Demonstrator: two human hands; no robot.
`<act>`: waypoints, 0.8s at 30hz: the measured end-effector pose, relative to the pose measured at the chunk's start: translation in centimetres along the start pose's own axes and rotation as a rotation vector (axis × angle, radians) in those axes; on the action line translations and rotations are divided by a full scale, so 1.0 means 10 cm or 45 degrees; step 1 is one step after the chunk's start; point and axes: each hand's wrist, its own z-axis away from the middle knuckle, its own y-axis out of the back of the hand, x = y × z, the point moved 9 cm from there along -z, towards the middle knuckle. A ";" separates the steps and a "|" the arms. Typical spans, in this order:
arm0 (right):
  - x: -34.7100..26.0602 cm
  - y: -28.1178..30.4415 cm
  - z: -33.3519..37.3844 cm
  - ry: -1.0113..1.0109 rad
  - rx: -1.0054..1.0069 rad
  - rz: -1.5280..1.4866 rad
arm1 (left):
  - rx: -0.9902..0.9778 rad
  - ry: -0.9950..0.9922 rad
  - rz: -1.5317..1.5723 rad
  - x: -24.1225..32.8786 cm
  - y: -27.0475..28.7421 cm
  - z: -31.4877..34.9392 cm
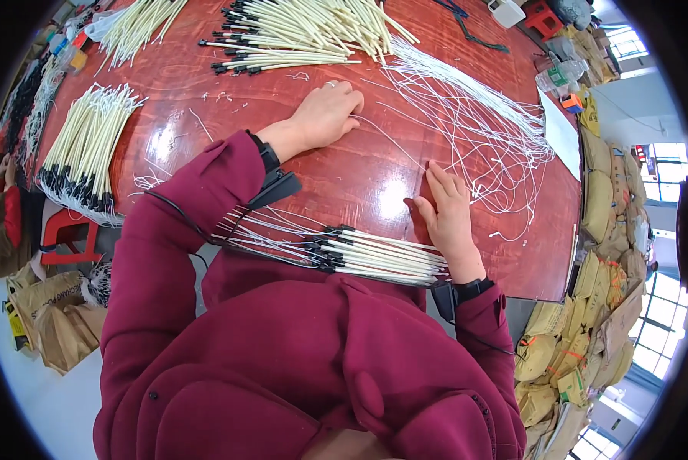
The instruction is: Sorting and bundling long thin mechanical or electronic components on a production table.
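Over the middle of the red-brown table (pixel 528 264), my left hand (pixel 325 115) is closed, its thumb and fingers pinching the end of a thin white cord (pixel 394 142). That cord runs slantwise to the fingertips of my right hand (pixel 447 211). My right hand rests flat on the tabletop, fingers stretched and thumb apart, touching or very near the cord. To its right spreads a loose tangle of white cords (pixel 474 100). Close to my body lies a bundle of cream sticks with black ends (pixel 386 254), cords trailing left beneath my left forearm.
A large pile of black-tipped cream sticks (pixel 305 31) covers the far side. Another bundle (pixel 91 142) sits at the left edge. A plastic bottle (pixel 562 74) and a white sheet (pixel 560 134) are at the right. Stacked sacks (pixel 597 307) stand beyond; a red stool (pixel 72 238) is left.
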 end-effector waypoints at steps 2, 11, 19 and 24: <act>-0.01 0.01 0.01 -0.008 -0.004 -0.009 | -0.101 -0.006 0.053 -0.04 -0.16 0.00; 0.04 0.06 0.20 -0.029 0.018 -0.049 | -0.244 0.266 0.485 -0.13 0.24 0.39; 0.12 0.08 0.33 -0.047 0.027 -0.043 | -0.411 0.660 0.499 -0.51 0.32 1.12; 0.13 0.10 0.31 -0.052 -0.001 -0.083 | -0.267 0.603 0.301 -0.67 0.53 1.00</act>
